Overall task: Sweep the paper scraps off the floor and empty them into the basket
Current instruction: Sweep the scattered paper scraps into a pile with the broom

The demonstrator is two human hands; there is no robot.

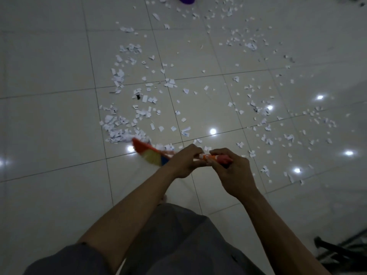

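Note:
White paper scraps (178, 86) lie scattered over the glossy tiled floor (49, 126), with a denser heap (117, 132) just beyond the broom head. The broom (151, 153) has an orange head with yellow and blue bristles and an orange-and-white handle. Its head touches the floor at the heap's near edge and looks blurred. My left hand (184, 161) grips the handle lower down. My right hand (228, 167) grips the handle's top end right beside it. A purple basket (186, 0) stands at the far top edge, only its base showing.
A dark metal frame (341, 249), perhaps chair legs, sits at the lower right. My foot (163, 199) shows on the tiles just below my hands. Bright ceiling-light reflections dot the floor. The left side of the floor holds no scraps.

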